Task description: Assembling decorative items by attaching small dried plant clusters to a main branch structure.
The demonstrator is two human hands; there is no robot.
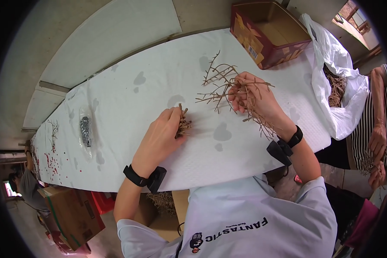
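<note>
In my right hand (pixel 257 95) I grip several thin, brown, branching twigs (pixel 221 92), which fan out to the left and hang down toward my wrist. My left hand (pixel 159 131) is closed around a small bundle of short brown twigs (pixel 184 122), their cut-looking ends poking out beside the thumb. Both hands are over the white table (pixel 159 96) with its grey heart pattern, the left one lower and nearer me. A black strap with a small black device is on each wrist.
A dark red and gold box (pixel 266 43) stands at the back right, beside a white plastic bag (pixel 346 116) of twigs. Leftward lie a clear bag of black bits (pixel 85 129) and scattered red beads (pixel 56 165). A cardboard box (pixel 157 217) sits below the edge. Other people work at both ends.
</note>
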